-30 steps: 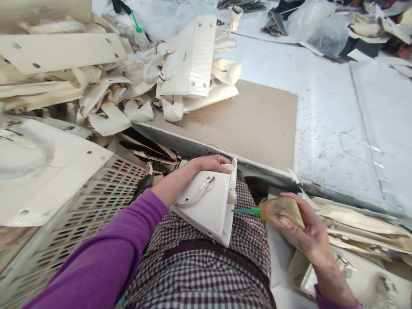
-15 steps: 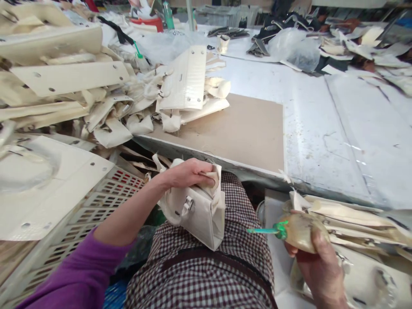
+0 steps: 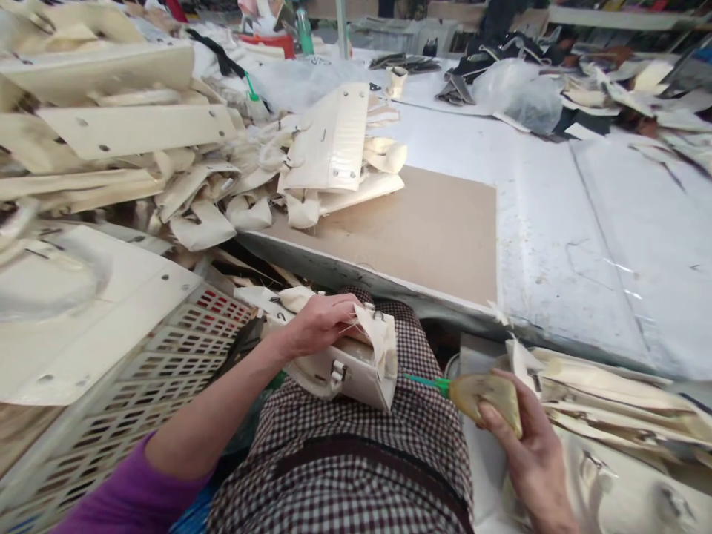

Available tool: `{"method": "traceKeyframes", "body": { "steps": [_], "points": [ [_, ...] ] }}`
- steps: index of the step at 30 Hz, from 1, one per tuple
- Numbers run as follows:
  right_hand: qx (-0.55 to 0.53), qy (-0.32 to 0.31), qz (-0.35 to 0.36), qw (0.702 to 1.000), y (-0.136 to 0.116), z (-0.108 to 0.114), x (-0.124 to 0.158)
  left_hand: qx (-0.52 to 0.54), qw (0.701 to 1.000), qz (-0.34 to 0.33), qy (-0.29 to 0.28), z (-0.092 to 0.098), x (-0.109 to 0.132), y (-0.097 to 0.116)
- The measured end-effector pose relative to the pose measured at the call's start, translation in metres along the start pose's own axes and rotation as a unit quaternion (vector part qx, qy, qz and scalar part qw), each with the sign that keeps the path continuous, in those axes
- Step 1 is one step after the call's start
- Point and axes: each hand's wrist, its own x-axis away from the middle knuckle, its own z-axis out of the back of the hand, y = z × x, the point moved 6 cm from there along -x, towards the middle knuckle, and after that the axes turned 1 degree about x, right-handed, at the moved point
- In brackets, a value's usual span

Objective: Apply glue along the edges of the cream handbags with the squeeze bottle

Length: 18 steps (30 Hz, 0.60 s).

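Gripping a cream handbag [image 3: 363, 380] at its top, the left hand [image 3: 320, 325] held it over the checked apron [image 3: 345, 482]. The right hand [image 3: 526, 426] clasped a squeeze bottle [image 3: 485, 394], its green nozzle [image 3: 443, 386] toward the bag.

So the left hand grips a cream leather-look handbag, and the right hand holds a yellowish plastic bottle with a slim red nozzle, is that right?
Not quite: the slim nozzle is green, not red, as the head view shows. The left hand does grip the cream leather-look handbag, and the right hand holds the yellowish plastic bottle.
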Motion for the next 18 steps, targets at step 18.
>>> {"method": "traceKeyframes", "body": {
  "steps": [18],
  "points": [
    [0.049,-0.127,0.031,0.99,0.013,-0.023,-0.015,0.03,0.998,-0.035,0.051,0.011,0.03,0.029]
  ]
}}
